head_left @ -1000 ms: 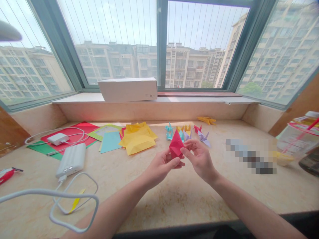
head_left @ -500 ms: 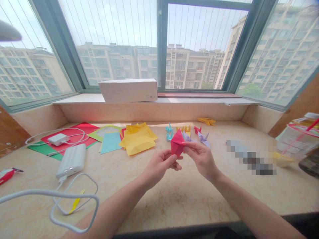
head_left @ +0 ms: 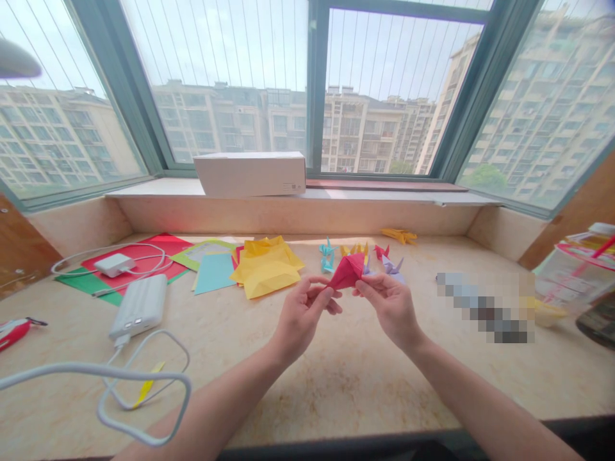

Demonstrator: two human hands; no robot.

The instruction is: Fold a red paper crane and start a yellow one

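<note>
A folded piece of red paper (head_left: 349,271) is held in the air between both my hands, above the stone sill top (head_left: 336,371). My left hand (head_left: 303,314) pinches its lower left corner with thumb and fingers closed. My right hand (head_left: 390,302) grips its right side, fingers curled round it. Just behind the red paper stand several small folded paper cranes (head_left: 365,255) in blue, yellow, red and purple.
A heap of yellow sheets (head_left: 266,267), a blue sheet (head_left: 213,272) and red and green sheets (head_left: 144,256) lie at the left. A white power bank (head_left: 139,306) with cables, a white box (head_left: 250,173) on the ledge and a plastic cup (head_left: 574,272) at right.
The red paper has turned from upright to tilted with its point to the right. Both hands have shifted their hold on it and risen slightly.
</note>
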